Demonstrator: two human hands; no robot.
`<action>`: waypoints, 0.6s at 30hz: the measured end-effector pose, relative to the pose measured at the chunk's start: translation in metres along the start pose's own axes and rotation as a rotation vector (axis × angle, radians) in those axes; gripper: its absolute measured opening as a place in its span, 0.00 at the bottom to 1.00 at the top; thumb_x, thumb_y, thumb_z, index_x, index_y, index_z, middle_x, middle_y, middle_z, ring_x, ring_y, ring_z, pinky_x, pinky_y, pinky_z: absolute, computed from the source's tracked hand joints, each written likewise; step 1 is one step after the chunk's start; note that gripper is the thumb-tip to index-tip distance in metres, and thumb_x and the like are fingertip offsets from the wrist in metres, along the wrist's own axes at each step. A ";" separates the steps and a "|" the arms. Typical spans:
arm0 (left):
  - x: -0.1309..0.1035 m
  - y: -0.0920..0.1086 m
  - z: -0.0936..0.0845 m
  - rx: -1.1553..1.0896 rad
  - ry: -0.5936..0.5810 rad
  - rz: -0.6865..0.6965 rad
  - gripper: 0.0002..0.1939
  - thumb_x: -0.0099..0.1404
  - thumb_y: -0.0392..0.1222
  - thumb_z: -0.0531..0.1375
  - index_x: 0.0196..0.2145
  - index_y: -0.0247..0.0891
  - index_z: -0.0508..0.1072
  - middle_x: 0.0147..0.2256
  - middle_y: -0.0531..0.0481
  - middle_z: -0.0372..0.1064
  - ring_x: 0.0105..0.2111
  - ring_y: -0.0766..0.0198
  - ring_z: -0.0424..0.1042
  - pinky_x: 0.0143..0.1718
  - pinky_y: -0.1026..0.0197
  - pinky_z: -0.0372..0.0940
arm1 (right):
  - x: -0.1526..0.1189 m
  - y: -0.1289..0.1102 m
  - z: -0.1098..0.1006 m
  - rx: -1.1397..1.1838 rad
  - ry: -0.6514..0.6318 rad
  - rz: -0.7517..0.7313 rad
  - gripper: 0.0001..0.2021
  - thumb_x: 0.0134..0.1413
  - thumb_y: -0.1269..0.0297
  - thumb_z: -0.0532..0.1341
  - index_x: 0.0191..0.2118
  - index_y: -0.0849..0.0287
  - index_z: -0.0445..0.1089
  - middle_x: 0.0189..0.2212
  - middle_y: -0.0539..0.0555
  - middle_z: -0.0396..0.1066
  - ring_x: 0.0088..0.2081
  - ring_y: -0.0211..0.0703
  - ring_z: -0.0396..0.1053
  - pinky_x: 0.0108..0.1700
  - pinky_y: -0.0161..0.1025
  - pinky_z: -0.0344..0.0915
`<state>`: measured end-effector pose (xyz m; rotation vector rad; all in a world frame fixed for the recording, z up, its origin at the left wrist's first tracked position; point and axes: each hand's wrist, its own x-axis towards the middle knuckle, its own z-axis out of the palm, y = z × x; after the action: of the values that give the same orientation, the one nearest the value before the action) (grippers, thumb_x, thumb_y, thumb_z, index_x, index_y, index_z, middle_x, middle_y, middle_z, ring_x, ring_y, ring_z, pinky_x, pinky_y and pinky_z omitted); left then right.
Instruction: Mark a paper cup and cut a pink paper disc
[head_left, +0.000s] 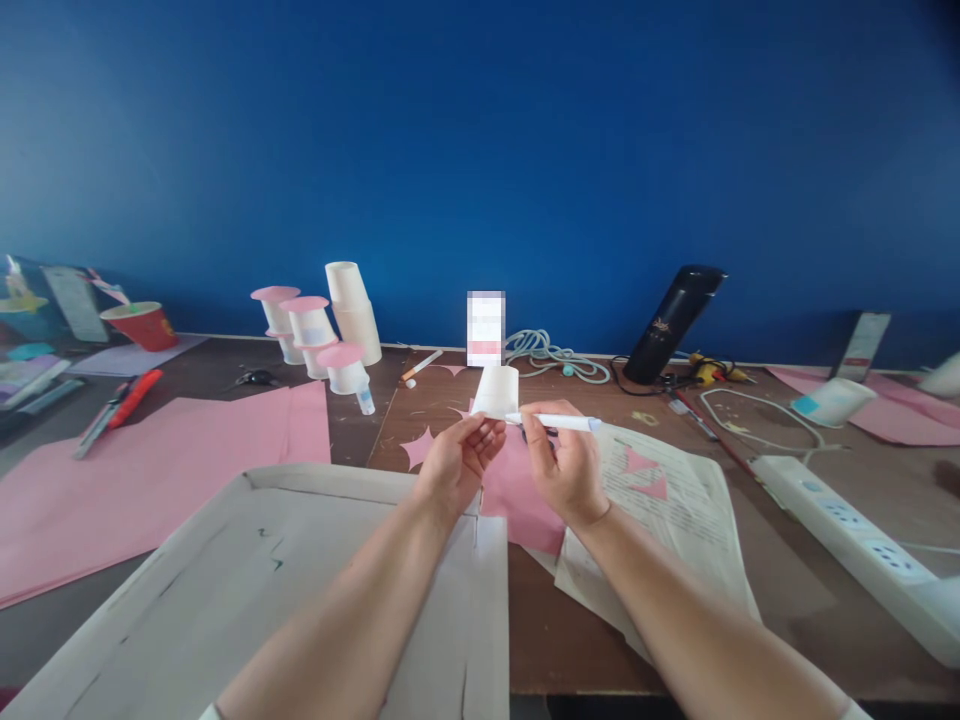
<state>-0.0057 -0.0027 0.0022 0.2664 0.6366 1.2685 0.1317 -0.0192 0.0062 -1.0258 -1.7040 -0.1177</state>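
Observation:
A white paper cup (pixel 496 390) is held by its lower edge in my left hand (pixel 459 462), at the middle of the view. My right hand (pixel 566 462) grips a white pen (pixel 566 423), its tip at the cup's lower right edge. Beneath the hands lies pink paper (pixel 517 490) with cut edges. A pink star-like scrap (pixel 418 449) rests to the left of my left hand.
Stacked white cups (pixel 354 315) and cups with pink discs (pixel 310 325) stand back left. A black flask (pixel 670 325) leans back right. A white board (pixel 300 590), printed paper (pixel 682 510) and a power strip (pixel 855 540) lie nearer.

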 end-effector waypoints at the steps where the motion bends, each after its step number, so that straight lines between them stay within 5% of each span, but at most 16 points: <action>1: 0.000 0.000 0.000 -0.003 -0.004 0.000 0.07 0.61 0.28 0.56 0.27 0.29 0.72 0.25 0.43 0.74 0.28 0.65 0.76 0.36 0.65 0.72 | 0.000 0.000 0.000 0.002 0.006 -0.001 0.06 0.61 0.66 0.54 0.38 0.57 0.68 0.33 0.56 0.72 0.38 0.46 0.70 0.43 0.45 0.66; 6: -0.001 0.000 0.000 -0.022 -0.034 0.002 0.06 0.61 0.28 0.57 0.28 0.29 0.72 0.24 0.45 0.73 0.29 0.66 0.75 0.36 0.65 0.72 | -0.001 0.001 -0.001 -0.004 0.124 0.031 0.06 0.61 0.66 0.54 0.38 0.57 0.68 0.33 0.56 0.72 0.37 0.46 0.70 0.41 0.45 0.66; 18: 0.001 0.000 -0.001 -0.012 -0.020 -0.008 0.06 0.61 0.28 0.57 0.27 0.30 0.72 0.25 0.44 0.73 0.28 0.66 0.75 0.36 0.65 0.72 | -0.001 0.000 0.000 -0.008 0.041 0.008 0.06 0.61 0.66 0.54 0.38 0.57 0.68 0.33 0.56 0.72 0.37 0.47 0.71 0.43 0.46 0.65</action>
<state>-0.0059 -0.0024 0.0011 0.2663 0.6120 1.2605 0.1312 -0.0195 0.0056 -1.0295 -1.6630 -0.1392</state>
